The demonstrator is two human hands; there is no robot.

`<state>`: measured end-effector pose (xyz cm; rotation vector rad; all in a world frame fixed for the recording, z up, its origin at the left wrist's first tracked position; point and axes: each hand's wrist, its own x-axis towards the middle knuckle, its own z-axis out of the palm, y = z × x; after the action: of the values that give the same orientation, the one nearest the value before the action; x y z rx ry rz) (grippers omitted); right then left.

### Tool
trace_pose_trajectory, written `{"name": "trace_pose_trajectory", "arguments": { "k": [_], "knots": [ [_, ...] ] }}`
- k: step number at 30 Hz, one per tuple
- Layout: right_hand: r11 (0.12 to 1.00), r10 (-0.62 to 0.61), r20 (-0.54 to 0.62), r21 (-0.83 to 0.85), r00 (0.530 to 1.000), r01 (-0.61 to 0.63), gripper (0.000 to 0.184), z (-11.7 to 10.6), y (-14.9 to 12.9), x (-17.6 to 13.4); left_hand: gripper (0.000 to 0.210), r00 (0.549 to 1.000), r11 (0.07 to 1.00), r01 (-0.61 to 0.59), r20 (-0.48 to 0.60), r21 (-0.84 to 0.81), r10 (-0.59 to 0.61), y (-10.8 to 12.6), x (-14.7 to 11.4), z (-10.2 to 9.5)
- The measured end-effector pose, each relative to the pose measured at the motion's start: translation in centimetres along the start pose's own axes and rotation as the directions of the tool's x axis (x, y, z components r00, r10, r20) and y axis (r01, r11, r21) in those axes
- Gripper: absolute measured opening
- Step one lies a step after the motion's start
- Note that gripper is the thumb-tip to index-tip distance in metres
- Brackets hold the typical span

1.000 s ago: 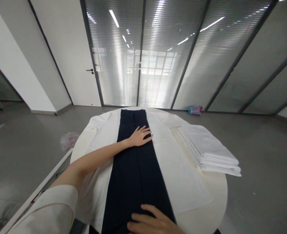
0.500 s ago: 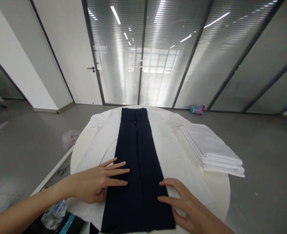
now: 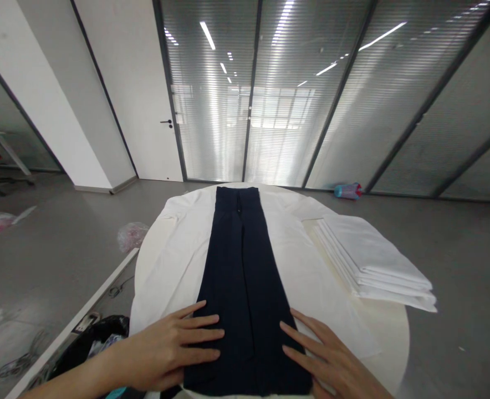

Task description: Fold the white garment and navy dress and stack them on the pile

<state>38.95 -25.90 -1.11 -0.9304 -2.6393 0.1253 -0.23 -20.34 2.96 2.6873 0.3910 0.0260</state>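
Dark navy trousers [image 3: 239,266] lie lengthwise, waistband at the far end, on top of a white shirt [image 3: 182,238] spread over a round table [image 3: 388,343]. My left hand [image 3: 174,343] rests on the left edge of the trousers near their lower end, its fingers spread and holding nothing. On the opposite edge, my right hand [image 3: 328,354] touches the cloth with its fingertips, fingers apart. A short zip shows below the waistband. Both hands press on the cloth without gripping it.
A stack of folded white cloth [image 3: 373,260] overhangs the table's right side. At the lower left stands a black-lined bin [image 3: 87,343] beside a white rail [image 3: 82,316]. A crumpled plastic bag [image 3: 132,236] and a blue-pink bundle [image 3: 348,191] lie on the floor.
Both hands have slid down the trousers toward the near end, still with fingers apart. The whole view has shifted slightly, so the table appears further right.
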Motion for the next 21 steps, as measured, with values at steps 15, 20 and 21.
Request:
{"name": "trace_pose_trajectory", "arguments": {
  "k": [15,20,21],
  "knots": [
    [0.993,0.061,0.054,0.096,0.997,-0.066,0.060,-0.8,2.0,2.5,0.072,0.994,0.996,0.062,-0.091,-0.070,-0.068,-1.2,-0.2,0.1],
    [0.997,0.068,0.060,0.029,0.996,-0.070,0.056,-0.5,3.1,3.1,0.092,0.979,0.985,0.168,-0.129,0.045,-0.161,-1.9,0.5,1.1],
    [0.998,0.064,0.065,0.018,0.996,-0.065,0.055,-0.5,3.3,3.3,0.095,0.976,0.981,0.186,-0.130,0.053,-0.178,-2.1,0.7,1.0]
  ]
}}
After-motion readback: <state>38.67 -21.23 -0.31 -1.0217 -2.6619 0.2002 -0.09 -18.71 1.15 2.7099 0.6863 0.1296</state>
